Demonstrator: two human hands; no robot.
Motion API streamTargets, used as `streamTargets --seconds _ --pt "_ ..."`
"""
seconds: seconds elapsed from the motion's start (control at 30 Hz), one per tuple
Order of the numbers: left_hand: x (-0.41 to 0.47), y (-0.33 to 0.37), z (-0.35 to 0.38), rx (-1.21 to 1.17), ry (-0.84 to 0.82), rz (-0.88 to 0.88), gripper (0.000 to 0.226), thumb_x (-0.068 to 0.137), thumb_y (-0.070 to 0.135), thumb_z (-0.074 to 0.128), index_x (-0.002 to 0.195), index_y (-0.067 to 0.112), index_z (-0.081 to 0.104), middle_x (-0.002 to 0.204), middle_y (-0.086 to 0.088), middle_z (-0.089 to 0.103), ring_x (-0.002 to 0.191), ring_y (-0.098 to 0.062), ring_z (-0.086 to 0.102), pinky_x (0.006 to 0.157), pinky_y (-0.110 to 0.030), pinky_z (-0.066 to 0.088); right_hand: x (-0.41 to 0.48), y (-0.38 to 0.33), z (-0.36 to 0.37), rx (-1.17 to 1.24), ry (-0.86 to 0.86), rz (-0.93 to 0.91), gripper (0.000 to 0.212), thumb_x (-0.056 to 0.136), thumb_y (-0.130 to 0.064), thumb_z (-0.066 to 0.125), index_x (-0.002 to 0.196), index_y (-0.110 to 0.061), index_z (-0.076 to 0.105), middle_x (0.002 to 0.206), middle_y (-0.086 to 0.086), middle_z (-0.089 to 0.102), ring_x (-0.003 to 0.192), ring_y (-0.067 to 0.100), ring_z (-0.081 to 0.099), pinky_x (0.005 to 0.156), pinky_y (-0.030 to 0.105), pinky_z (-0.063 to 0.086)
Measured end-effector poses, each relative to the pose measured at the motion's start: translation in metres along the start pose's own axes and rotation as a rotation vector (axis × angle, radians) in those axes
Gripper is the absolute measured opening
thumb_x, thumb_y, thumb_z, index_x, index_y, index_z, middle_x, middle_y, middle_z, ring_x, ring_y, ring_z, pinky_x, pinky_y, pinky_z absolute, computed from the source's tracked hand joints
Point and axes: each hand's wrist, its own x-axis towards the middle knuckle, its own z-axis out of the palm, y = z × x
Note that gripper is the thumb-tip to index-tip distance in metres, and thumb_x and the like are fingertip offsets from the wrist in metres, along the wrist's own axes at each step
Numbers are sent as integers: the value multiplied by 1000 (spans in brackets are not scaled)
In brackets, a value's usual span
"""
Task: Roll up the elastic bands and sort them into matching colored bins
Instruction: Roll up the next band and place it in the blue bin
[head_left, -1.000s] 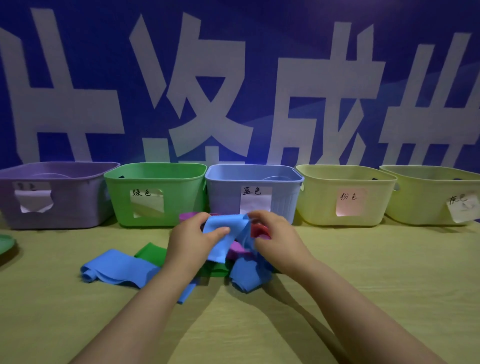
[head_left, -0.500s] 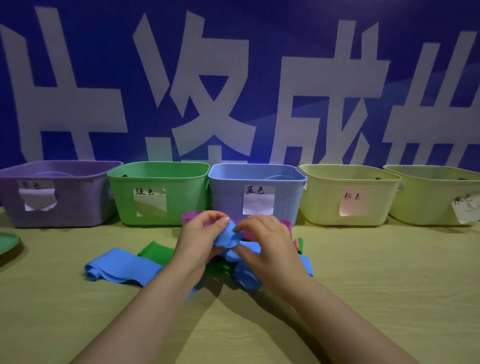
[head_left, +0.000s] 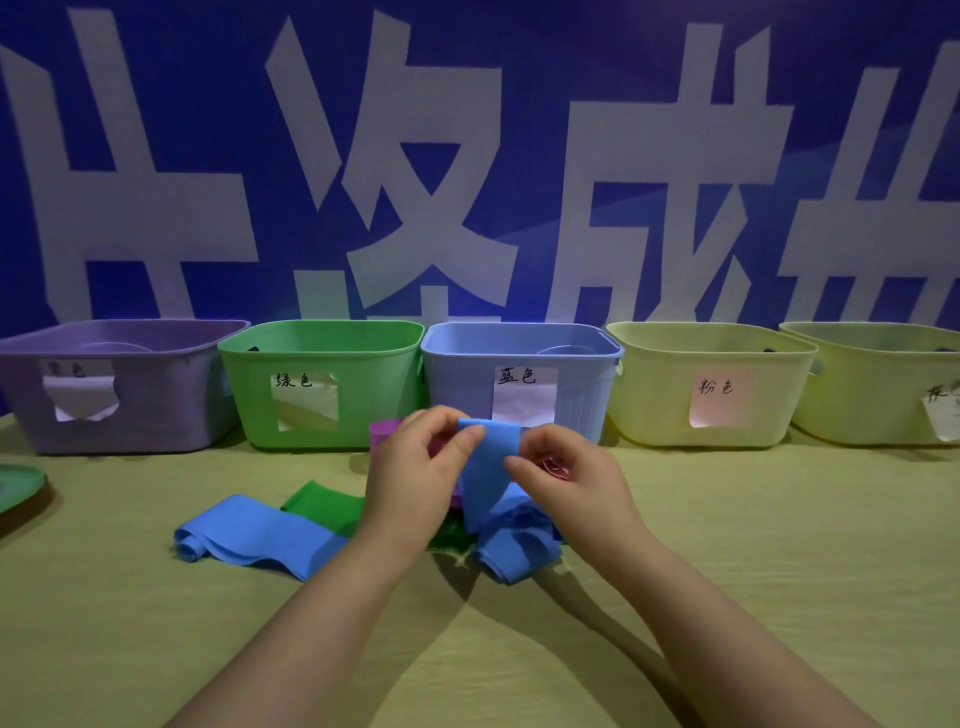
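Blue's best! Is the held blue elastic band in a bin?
No, left hand and right hand pinch the blue elastic band before the blue plastic bin.

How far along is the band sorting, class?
Done: no rolled band shows in any bin from this angle. In hand: the left hand and right hand pinch the top end of a blue band, hanging mostly unrolled before the blue bin. Left: finishing it, then the green band and purple band lying loose on the table.

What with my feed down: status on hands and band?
Left hand, right hand pinching blue band top edge. Band hangs flat before blue bin. Green band, purple band piled alongside.
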Motion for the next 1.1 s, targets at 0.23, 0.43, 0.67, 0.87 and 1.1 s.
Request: streamTargets --seconds 0.23,0.43,0.67,0.87,1.1 --pt "-4 8 3 -141 -101 -21 21 86 29 54 71 14 56 60 -2 50 60 -8 42 59 -27 35 -3 -11 -2 264 -31 23 28 81 -8 67 96 -29 58 78 -5 61 70 2 56 69 18 47" --pt "-6 10 4 -172 -121 -59 29 85 2 60 89 31 59 70 4 66 64 -4 58 64 -22 45 2 -11 -6 232 62 26 31 80 -2 66 77 -33 63 72 -10 65 71 5 61 75 30 54" --pt "-10 15 5 -63 -84 23 30 81 5 67 75 33 58 74 7 65 68 -8 61 66 -30 50 -1 -15 -10 20 132 -120 31 82 -12 67 80 -42 60 88 -11 67 84 0 60 77 21 51" --pt "-11 16 4 39 43 86 18 79 12 69 72 25 58 69 5 63 68 -12 60 64 -32 47 -1 -14 -8 -3 100 -134 28 79 -16 70 82 -42 59 87 -16 63 82 2 58 75 24 50" --pt "-12 19 4 171 23 215 17 82 15 66 72 22 55 67 8 51 64 -1 47 59 -10 35 3 -14 -10 2 62 -97 19 83 -20 65 75 -36 60 84 -13 56 82 10 59 77 42 53"
